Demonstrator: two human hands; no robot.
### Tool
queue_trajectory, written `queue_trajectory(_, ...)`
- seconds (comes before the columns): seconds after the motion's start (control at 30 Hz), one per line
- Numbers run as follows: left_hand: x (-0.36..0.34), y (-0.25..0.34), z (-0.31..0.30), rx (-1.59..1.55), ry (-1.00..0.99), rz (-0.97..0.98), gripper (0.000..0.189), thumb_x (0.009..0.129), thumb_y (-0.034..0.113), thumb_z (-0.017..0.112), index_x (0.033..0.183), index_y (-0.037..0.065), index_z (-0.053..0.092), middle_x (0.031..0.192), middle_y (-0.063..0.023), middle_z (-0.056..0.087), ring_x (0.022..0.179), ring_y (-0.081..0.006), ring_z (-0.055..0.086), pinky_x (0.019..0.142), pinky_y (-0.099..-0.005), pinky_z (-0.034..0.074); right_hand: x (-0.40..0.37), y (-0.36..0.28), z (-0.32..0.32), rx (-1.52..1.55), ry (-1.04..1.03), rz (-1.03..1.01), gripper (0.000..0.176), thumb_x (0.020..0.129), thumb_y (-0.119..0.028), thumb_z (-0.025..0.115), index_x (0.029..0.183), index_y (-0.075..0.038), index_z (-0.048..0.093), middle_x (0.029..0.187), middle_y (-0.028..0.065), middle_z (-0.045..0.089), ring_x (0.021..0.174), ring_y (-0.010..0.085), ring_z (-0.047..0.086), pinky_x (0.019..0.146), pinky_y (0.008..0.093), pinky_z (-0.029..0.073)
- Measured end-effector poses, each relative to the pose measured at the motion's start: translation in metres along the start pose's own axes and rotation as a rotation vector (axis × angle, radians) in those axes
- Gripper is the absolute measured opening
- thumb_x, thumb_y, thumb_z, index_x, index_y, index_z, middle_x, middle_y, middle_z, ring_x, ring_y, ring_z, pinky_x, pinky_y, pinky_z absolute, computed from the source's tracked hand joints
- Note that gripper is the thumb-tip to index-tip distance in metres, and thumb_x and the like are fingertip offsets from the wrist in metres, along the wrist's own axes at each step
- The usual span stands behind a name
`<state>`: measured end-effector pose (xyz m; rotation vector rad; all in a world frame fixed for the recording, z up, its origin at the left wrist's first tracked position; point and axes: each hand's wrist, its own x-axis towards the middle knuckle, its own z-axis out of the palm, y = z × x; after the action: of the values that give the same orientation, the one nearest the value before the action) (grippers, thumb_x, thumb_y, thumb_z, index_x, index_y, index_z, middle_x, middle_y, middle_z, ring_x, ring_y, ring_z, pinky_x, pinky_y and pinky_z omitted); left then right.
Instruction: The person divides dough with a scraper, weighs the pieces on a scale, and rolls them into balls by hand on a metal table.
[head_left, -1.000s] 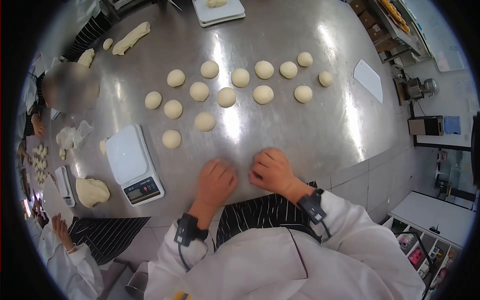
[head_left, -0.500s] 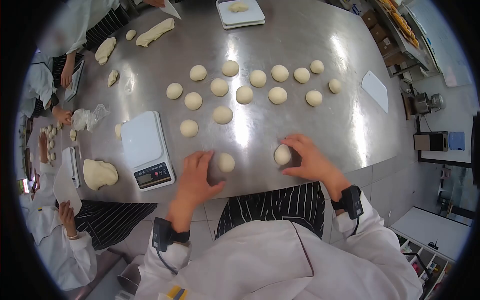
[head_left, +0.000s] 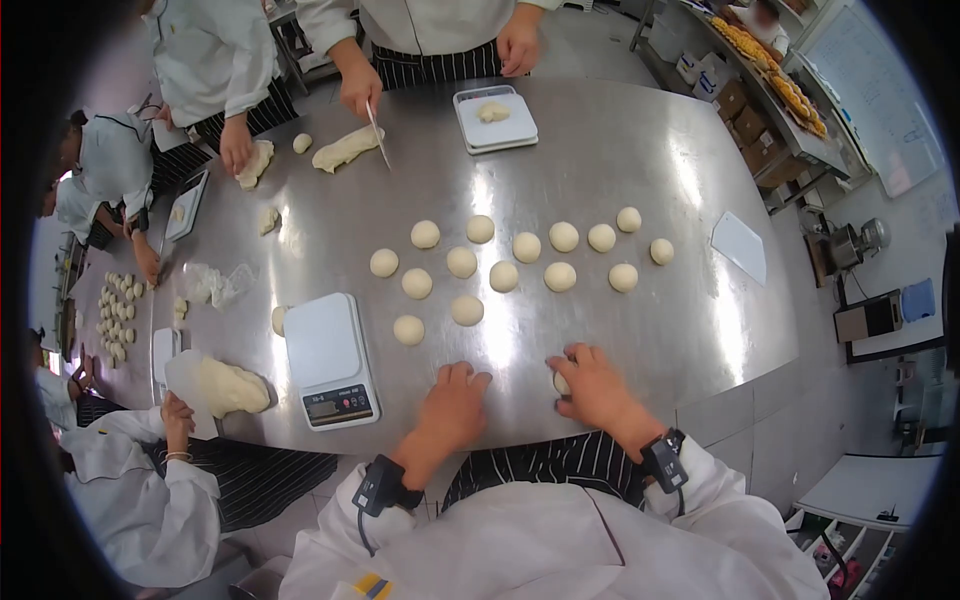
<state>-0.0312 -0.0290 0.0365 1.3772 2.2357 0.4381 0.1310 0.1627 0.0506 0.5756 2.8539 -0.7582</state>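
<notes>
My right hand (head_left: pixel 590 388) curls over a small dough ball (head_left: pixel 561 383), whose pale edge shows between thumb and fingers. Further left, my left hand (head_left: pixel 452 402) is cupped palm down on the steel table, fingers bent; whatever lies beneath it is hidden. Beyond both hands several smooth round dough balls (head_left: pixel 467 310) lie in loose rows. A digital scale (head_left: pixel 325 340) with a bare white plate stands left of my left hand, and a larger dough lump (head_left: pixel 234 388) lies beyond it.
The steel table (head_left: pixel 640 330) has a white scraper (head_left: pixel 739 247) at right and a second scale (head_left: pixel 500 130) with dough at the far edge. A crumpled plastic bag (head_left: pixel 217 285) lies left. Co-workers stand along the far and left sides; one holds a blade (head_left: pixel 379 137) at a dough strip.
The view has tilted up, showing more of the far side. My left hand has moved over where a dough ball was visible, and my right hand has closed around its ball.
</notes>
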Motion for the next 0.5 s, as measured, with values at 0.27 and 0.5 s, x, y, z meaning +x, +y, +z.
queue_trajectory(0.27, 0.001, -0.009, 0.005, -0.017, 0.035, 0.056, 0.043, 0.067, 0.005, 0.068, 0.109, 0.008, 0.060, 0.112, -0.0153, 0.048, 0.107, -0.0366, 0.046, 0.092, -0.0427, 0.046, -0.004, 0.007, 0.012, 0.053, 0.059, -0.008, 0.040, 0.069, -0.015, 0.075, 0.108, -0.012, 0.065, 0.114, 0.0111, 0.053, 0.107, 0.0326, 0.052, 0.087, 0.0416, 0.050)
queue_trajectory(0.5, 0.004, -0.002, 0.007, 0.015, 0.037, 0.051, 0.038, 0.068, 0.007, 0.068, 0.105, 0.011, 0.061, 0.113, -0.0142, 0.048, 0.110, -0.0374, 0.045, 0.092, -0.0423, 0.047, -0.004, -0.006, 0.010, -0.048, 0.163, -0.058, 0.036, 0.070, -0.010, 0.069, 0.106, -0.012, 0.066, 0.115, 0.0128, 0.053, 0.108, 0.0347, 0.051, 0.085, 0.0419, 0.052)
